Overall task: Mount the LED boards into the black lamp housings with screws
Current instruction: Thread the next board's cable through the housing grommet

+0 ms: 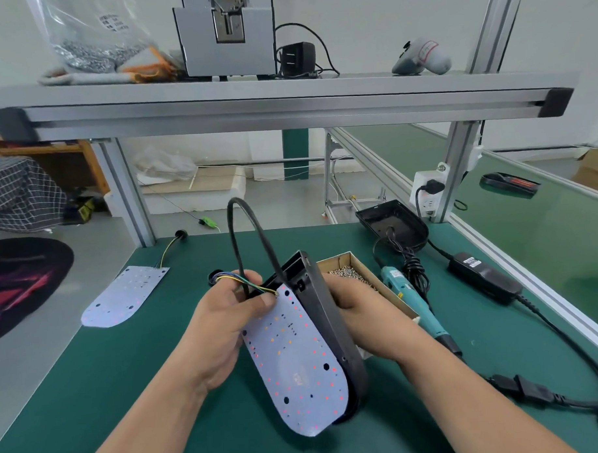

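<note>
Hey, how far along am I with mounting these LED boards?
Nothing looks finished. In hand: the left hand holds one board against the housing gripped by the right hand, its holes looking empty. Still to do: seat and screw it, with the screwdriver lying by the screw box, then the second board and second housing on the mat.

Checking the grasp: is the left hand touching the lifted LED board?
Touching. Head view: the left hand pinches the LED board at its upper corner.

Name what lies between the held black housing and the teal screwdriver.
The open cardboard box of screws, partly hidden by the right hand, in the head view.
</note>
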`<state>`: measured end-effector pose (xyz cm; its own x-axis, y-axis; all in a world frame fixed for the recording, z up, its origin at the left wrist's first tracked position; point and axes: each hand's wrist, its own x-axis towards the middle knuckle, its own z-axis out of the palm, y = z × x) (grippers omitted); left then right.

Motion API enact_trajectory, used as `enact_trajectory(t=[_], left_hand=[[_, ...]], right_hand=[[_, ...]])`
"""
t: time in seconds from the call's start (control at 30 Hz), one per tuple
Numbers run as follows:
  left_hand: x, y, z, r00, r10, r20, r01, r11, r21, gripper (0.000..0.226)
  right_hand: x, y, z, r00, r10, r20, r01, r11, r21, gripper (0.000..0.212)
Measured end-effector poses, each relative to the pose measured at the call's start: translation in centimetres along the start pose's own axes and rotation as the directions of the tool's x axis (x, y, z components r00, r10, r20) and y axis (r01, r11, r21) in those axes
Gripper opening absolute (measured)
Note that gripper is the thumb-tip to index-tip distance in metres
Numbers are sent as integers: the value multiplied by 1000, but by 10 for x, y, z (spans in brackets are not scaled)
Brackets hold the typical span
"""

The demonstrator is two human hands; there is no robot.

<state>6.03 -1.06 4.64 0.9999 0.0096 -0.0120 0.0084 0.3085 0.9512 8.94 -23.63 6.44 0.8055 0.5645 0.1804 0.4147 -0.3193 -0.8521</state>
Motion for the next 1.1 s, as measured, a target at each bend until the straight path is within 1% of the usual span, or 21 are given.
enact_trajectory(t=[0.03, 0.1, 0.13, 0.2, 0.23, 0.27, 0.33, 0.37, 0.43, 0.5, 0.53, 0.63, 0.7, 0.77, 0.8, 0.83, 0.9, 0.93, 0.97, 1.03, 1.1], left_hand=[[0, 2, -2, 1000, 5, -5, -5, 1000, -12, 34], [1, 6, -6, 1000, 17, -8, -17, 1000, -25, 38], [2, 7, -8, 1000, 23, -20, -23, 999, -23, 41], [3, 10, -11, 997, 45, -57, -48, 998, -41, 48], [5, 12, -13, 995, 55, -79, -60, 996, -63, 48], [6, 14, -15, 993, 65, -102, -73, 994, -81, 45], [8, 17, -20, 987, 87, -133, -100, 991, -94, 44], [8, 17, -20, 988, 96, -123, -107, 990, -92, 47], [6, 16, -18, 993, 96, -71, -101, 993, -62, 52], [2, 13, -10, 996, 87, -26, -87, 996, -32, 55], [0, 11, -7, 997, 80, -19, -81, 996, -26, 57], [-2, 9, 0, 998, 58, -5, -58, 998, -28, 61], [-3, 9, 1, 999, 42, 13, -41, 997, -58, 62], [-3, 11, 1, 998, 35, 45, -29, 993, -110, 60], [-2, 11, 0, 997, 40, 59, -31, 988, -149, 53], [0, 12, -4, 997, 53, 63, -40, 980, -193, 42], [4, 16, -16, 996, 84, 3, -80, 958, -275, 22], [5, 18, -23, 995, 99, -23, -102, 951, -290, 22], [6, 20, -29, 994, 111, -25, -114, 952, -283, 33], [5, 22, -31, 995, 97, -5, -96, 971, -219, 54], [4, 18, -25, 997, 59, 55, -51, 990, -130, 57]], right_hand=[[0, -3, -2, 1000, -22, 3, 22, 999, -46, 30], [2, -5, -10, 996, -89, -3, 85, 956, -280, 32], [2, -4, -14, 996, -83, -38, 59, 902, -428, 28], [0, -1, -21, 981, -53, -186, -80, 764, -640, 26], [-2, 1, -23, 964, -51, -261, -147, 719, -680, 27], [-4, 2, -26, 944, -46, -327, -210, 683, -700, 23], [-6, 4, -34, 907, -35, -419, -305, 632, -713, 2], [-6, 5, -37, 899, -30, -437, -327, 617, -716, 8], [-7, 8, -37, 922, -16, -387, -296, 614, -732, 7], [-8, 8, -30, 959, 49, -280, -238, 677, -696, 22], [-10, 8, -26, 969, 65, -239, -213, 709, -672, 25], [-9, 5, -21, 982, 40, -183, -147, 768, -624, 27], [-7, 3, -15, 992, -1, -124, -77, 778, -623, 21], [-4, 4, -11, 992, -51, -119, -32, 794, -606, 19], [-4, 5, -13, 981, -69, -179, -46, 820, -570, 20], [-4, 7, -19, 958, -80, -275, -75, 856, -511, 19], [-5, 14, -41, 898, -20, -439, -156, 919, -361, 19], [-7, 18, -53, 872, 46, -488, -204, 939, -277, 19], [-8, 22, -63, 845, 117, -521, -243, 953, -179, 18], [-10, 31, -71, 822, 242, -515, -241, 968, 70, 15], [-11, 34, -69, 847, 350, -399, -191, 902, 387, 39]])
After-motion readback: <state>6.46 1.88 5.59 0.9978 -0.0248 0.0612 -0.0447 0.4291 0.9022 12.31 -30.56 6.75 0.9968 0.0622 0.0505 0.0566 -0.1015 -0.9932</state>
